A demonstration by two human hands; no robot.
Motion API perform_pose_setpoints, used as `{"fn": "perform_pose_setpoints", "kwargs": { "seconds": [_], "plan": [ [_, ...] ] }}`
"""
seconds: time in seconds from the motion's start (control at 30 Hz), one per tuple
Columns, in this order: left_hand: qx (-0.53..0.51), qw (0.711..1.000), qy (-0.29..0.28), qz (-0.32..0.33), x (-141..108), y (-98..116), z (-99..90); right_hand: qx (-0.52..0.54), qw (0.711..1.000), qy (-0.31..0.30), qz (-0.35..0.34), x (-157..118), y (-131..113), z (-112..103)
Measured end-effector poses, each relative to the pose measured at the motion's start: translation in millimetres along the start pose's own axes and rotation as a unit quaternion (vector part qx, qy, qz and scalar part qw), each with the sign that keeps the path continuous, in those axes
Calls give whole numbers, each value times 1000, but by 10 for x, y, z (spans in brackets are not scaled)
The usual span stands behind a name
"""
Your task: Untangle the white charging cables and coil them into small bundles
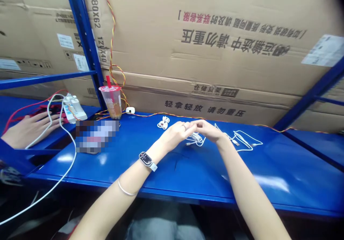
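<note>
Large cardboard cartons (228,67) printed with Chinese handling warnings stand stacked behind the blue steel shelf (242,182), whose upright post (85,32) rises at its left, its glossy top catching pale light.

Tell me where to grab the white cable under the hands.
Take the bunched coil from straight above, just under the left hand and right hand. It lies flat on the blue shelf, so nothing gets beneath it, and the strands gather thickest there, unlike the thin loose loops to the right.
</note>
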State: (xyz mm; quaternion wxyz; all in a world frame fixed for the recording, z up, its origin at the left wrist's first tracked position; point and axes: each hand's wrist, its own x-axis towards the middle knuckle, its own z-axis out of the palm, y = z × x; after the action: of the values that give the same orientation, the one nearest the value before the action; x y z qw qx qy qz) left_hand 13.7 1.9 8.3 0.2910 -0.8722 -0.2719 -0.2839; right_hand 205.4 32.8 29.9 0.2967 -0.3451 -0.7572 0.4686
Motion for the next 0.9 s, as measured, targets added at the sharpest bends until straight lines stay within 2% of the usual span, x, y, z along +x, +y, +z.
{"fn": "perform_pose_setpoints", "kwargs": {
  "seconds": [0.17, 0.37, 0.5, 0.67, 0.8, 0.9],
  "plan": [
    [-6, 998, -63, -3, 4, -12, -8, -46, 999, -13, 7, -4, -76, 34],
    [-3, 997, -70, -18, 9, -22, -16, -84, 996, -30, 10, -3, -115, 41],
    [-5, 998, -54, -35, -8, -37, 13, -83, 997, -7, -7, 8, -123, 67],
    [-71, 989, -3, -127, -48, -85, 89, -52, 998, 31, -15, 5, -113, 57],
    [-132, 984, 19, -118, -65, -109, 125, -29, 999, 33, -3, -8, -104, 30],
    [-136, 985, 20, -107, -65, -103, 127, -24, 1000, 18, 7, -11, -97, 31]
  ]
}}
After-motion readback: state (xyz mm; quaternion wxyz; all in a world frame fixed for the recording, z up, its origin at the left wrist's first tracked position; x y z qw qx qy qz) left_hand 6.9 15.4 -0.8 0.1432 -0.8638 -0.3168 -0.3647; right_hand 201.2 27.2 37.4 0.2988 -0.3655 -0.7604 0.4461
